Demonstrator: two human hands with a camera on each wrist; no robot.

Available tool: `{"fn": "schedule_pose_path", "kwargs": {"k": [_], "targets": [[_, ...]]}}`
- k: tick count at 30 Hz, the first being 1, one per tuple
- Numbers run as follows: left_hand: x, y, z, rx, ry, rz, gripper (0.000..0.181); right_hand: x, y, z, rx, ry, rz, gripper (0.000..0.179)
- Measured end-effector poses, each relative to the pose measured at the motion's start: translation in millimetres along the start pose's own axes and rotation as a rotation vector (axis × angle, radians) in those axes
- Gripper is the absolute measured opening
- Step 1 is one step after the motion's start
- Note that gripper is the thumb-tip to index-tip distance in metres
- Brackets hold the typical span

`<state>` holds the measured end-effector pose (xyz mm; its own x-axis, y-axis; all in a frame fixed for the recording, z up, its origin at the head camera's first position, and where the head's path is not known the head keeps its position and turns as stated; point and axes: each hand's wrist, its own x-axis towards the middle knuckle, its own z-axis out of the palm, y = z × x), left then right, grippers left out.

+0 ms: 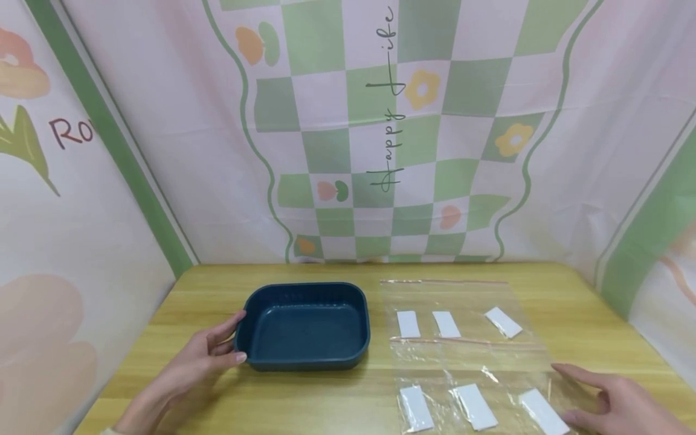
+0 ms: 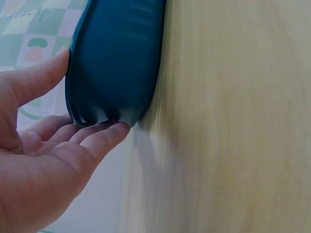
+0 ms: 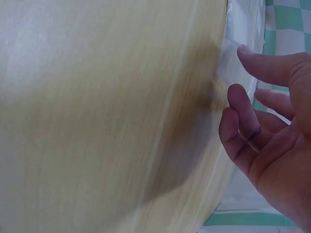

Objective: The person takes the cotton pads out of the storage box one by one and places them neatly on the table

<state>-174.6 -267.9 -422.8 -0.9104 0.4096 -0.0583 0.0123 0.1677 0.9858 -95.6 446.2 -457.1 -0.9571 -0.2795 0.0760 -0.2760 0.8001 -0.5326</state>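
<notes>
A dark blue rectangular tray (image 1: 304,332) sits on the table at centre left, nothing inside it. My left hand (image 1: 203,356) is at its left end, thumb at the near corner and fingers along the far part. In the left wrist view, straight fingertips (image 2: 116,131) touch the tray wall (image 2: 116,63), with the thumb against its edge. To the right lie clear zip bags (image 1: 467,356) in two rows, with several white rectangles (image 1: 415,408) among them. My right hand (image 1: 620,399) hovers at the bags' right edge, fingers loosely bent, close to the nearest right white rectangle (image 1: 544,412).
The wooden table (image 1: 326,402) carries the tray and bags. Printed cloth (image 1: 370,139) with green checks hangs behind its far edge, and more cloth (image 1: 49,272) borders the left side.
</notes>
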Motion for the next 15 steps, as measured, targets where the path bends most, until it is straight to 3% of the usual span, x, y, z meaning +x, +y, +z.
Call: {"fn": "schedule_pose_path", "kwargs": {"k": [4,7,11,15], "targets": [[1.2,0.1,0.5,0.006,-0.005,0.006,0.088,0.3,-2,2,-0.078,0.17,-0.041,0.079],[1.4,-0.4,-0.6,0.006,-0.01,0.014,0.088,2.4,-14,2,-0.094,0.245,-0.041,0.077],[1.1,-1.7,-3.2,0.056,0.016,0.026,0.081,6.1,-39,0,-0.111,0.257,0.003,0.06],[-0.7,4.4,-3.5,0.126,0.133,0.0,0.07,15.8,-63,0,-0.116,0.234,-0.003,0.048]]}}
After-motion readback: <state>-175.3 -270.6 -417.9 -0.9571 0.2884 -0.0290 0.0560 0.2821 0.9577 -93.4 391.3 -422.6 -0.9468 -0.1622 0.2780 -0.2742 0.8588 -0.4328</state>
